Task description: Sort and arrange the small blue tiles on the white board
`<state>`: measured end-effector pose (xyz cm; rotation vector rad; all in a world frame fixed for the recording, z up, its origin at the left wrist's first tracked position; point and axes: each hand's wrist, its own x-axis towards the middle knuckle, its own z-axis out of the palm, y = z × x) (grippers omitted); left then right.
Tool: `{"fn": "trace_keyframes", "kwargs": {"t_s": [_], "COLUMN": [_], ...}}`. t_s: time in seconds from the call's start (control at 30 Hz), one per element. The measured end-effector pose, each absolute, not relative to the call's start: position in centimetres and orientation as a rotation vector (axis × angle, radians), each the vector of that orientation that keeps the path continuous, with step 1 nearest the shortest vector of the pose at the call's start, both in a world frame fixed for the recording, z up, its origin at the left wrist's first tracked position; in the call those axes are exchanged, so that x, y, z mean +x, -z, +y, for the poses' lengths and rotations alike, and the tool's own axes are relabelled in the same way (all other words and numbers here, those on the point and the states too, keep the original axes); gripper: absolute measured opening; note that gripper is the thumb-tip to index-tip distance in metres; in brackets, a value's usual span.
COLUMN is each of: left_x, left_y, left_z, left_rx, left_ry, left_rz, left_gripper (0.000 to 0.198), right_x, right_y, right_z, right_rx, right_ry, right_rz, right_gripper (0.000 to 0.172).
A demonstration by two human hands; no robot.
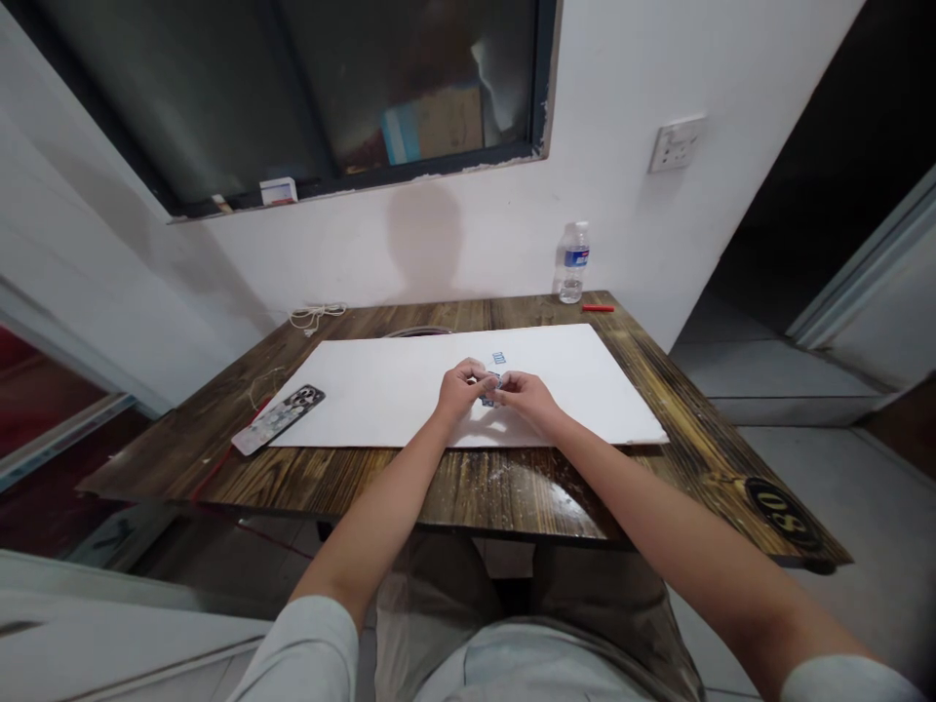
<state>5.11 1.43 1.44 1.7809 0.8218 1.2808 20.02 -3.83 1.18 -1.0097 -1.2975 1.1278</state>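
Both my hands meet over the middle of a white board lying on the wooden table. My left hand and my right hand have their fingers closed in a pinch on a small blue and white item held between them. It is too small to name. A second small blue and white piece lies flat on the board just beyond my fingers.
A phone in a patterned case lies at the board's left edge. A water bottle and a red pen stand at the table's far right. A white cord lies far left. A wall socket is above.
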Motion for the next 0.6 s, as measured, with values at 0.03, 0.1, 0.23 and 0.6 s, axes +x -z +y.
{"fn": "trace_keyframes", "kwargs": {"t_s": [0.03,0.1,0.23,0.6], "left_x": [5.2,5.2,5.0,2.9], "left_y": [-1.5,-1.8,-2.0,-1.4], "left_z": [1.3,1.2,1.4,2.6], "left_rx": [1.767,1.715,1.559,2.218], "left_ry": [-1.28,-1.286,-1.361,-1.074], "left_rz": [0.828,0.857,0.964,1.441], "left_gripper": [0.042,0.044,0.041,0.012], "right_x": [20.1,20.3,21.0,21.7], "right_y": [-1.2,-1.2,-1.0,-1.0], "right_z": [-3.8,-3.7,-3.2,-2.7], "right_rx": [-1.024,-1.069,-1.136,-1.18], "right_ry": [-1.115,-1.082,-1.021,-0.989], "right_rz": [-1.294,-1.27,-1.169,-1.101], "right_gripper": [0.045,0.043,0.041,0.043]}}
